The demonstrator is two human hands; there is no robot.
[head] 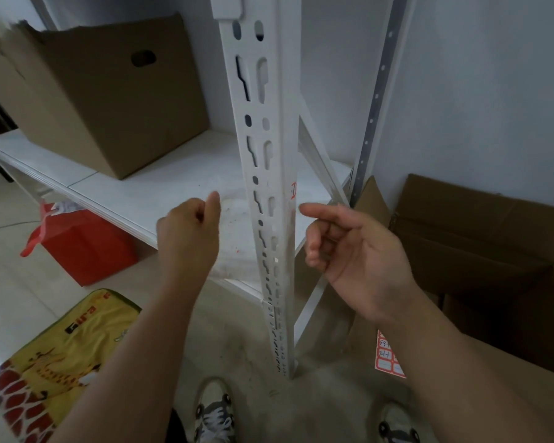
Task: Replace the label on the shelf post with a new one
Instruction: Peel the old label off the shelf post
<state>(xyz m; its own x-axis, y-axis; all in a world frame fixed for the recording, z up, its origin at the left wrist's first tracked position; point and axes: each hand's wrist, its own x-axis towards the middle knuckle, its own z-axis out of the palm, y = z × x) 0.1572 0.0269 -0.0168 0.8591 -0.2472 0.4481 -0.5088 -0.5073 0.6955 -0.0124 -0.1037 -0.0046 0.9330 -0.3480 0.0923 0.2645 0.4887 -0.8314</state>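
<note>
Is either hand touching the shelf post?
No. The left hand and right hand hover on either side of the shelf post, both apart from it.

The shelf post [269, 174] is a white metal upright with an angled section, standing vertically on the floor at the front corner of the shelving. Its front face carries two columns of punched holes, alternating small ovals and longer keyhole slots, running its whole visible length. Its surface looks scuffed and dusty lower down. On the post's right-hand face, about level with the shelf board, sits the label [294, 190], seen nearly edge-on as a narrow strip with red markings; its writing cannot be read. On the floor just right of the post's foot lies a sheet of labels [387, 356], red-bordered white rectangles, some with handwriting, partly hidden behind a forearm.
</note>
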